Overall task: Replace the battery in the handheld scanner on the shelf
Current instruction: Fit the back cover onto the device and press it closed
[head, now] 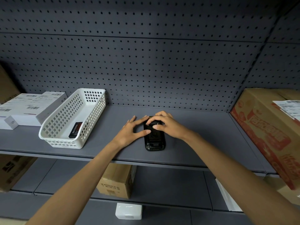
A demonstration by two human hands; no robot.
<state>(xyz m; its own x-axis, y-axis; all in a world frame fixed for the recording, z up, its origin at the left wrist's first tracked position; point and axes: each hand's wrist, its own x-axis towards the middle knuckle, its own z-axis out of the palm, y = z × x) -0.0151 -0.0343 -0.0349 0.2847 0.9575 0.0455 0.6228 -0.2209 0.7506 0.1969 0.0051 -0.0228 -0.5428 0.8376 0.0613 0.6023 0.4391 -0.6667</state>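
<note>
The black handheld scanner (155, 142) lies face down on the grey shelf (203, 135), near its middle. My left hand (132, 131) rests against the scanner's left side, fingers spread, thumb on its back. My right hand (165, 125) covers the scanner's far end, with fingertips pinching at the top of its back. What the fingers grip is hidden. A black battery (75, 129) lies inside the white plastic basket (53, 138) to the left.
White labelled boxes (27, 108) sit at the far left of the shelf. A large cardboard carton (267, 127) with red print stands at the right. Perforated panel behind. On the lower shelves sit brown boxes (116, 181) and a small white box (128, 211).
</note>
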